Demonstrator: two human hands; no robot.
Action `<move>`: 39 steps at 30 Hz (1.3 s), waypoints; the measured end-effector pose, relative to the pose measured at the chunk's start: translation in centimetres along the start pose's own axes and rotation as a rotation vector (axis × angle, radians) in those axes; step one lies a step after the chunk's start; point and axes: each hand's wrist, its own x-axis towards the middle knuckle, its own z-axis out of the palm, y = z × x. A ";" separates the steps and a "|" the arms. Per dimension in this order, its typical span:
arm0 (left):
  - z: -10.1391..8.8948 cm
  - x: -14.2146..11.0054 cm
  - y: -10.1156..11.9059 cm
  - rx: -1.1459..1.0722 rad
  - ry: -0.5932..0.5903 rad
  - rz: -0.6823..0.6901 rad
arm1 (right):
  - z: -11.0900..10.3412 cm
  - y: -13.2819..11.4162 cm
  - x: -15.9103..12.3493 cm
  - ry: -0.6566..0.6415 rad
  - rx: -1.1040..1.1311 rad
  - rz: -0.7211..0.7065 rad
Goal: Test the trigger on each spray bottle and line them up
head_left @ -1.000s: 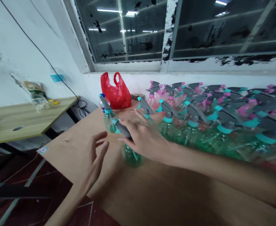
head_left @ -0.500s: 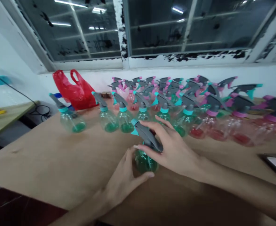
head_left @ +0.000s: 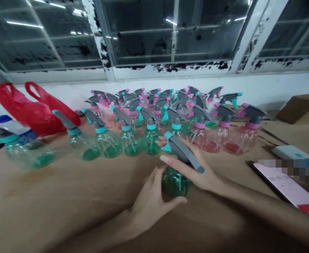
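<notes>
A clear green spray bottle (head_left: 176, 182) with a grey and turquoise trigger head (head_left: 182, 149) stands in front of me. My left hand (head_left: 149, 202) is curved around its body, thumb at the near side. My right hand (head_left: 207, 179) wraps the bottle's neck just under the trigger head, one finger across the front and others behind. The neck collar is hidden by those fingers. Just beyond is a row of similar green bottles, including one spray bottle (head_left: 152, 142) with a turquoise collar.
Pink spray bottles (head_left: 240, 140) stand to the right, with several more behind. A red plastic bag (head_left: 42, 114) sits at the back left. On the right lie a phone (head_left: 283, 182), a white box (head_left: 293, 153) and a cardboard box (head_left: 299, 109). A window wall closes the back.
The view has swung right, bringing the phone and boxes into sight. My right hand has shifted from over the trigger head to around the neck; my left hand stays on the bottle.
</notes>
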 end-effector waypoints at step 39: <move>-1.5 1.1 -4.8 0.536 -0.236 0.241 | -1.3 1.7 0.3 -0.010 -0.103 -0.050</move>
